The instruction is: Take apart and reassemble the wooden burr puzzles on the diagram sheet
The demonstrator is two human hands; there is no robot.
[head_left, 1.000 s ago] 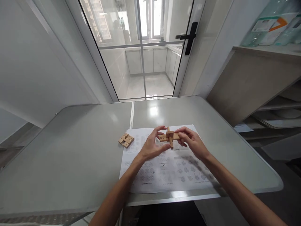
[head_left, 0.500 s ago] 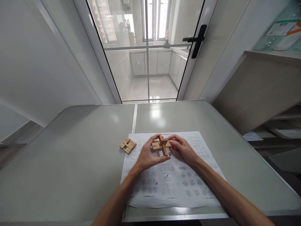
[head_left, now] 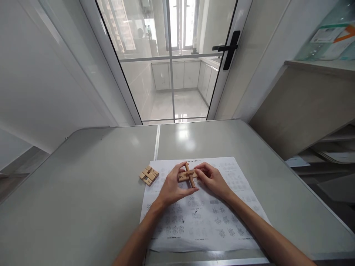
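A cross-shaped wooden interlocking puzzle (head_left: 190, 173), made of several light-brown notched bars, is held above a printed sheet. My left hand (head_left: 172, 184) grips it from the left, fingers at the top of the upright bar and thumb near its lower end. From the right, my right hand (head_left: 212, 179) pinches the right end of the horizontal bar between thumb and fingers. A dark mark shows on that bar's left end. The printed sheet (head_left: 199, 236) lies under both hands and carries rows of small puzzle diagrams.
Several flat wooden pieces (head_left: 149, 175) sit together at the sheet's upper left edge. The grey table (head_left: 83, 192) has a metal seam. Behind it stands a glass door (head_left: 172, 88) with a black handle (head_left: 231, 50). A shelf unit (head_left: 302, 103) is at the right.
The puzzle has been tilted in my hands, so its upright bar leans more and the front piece looks flatter. My right hand sits closer to its centre. The view has shifted slightly.
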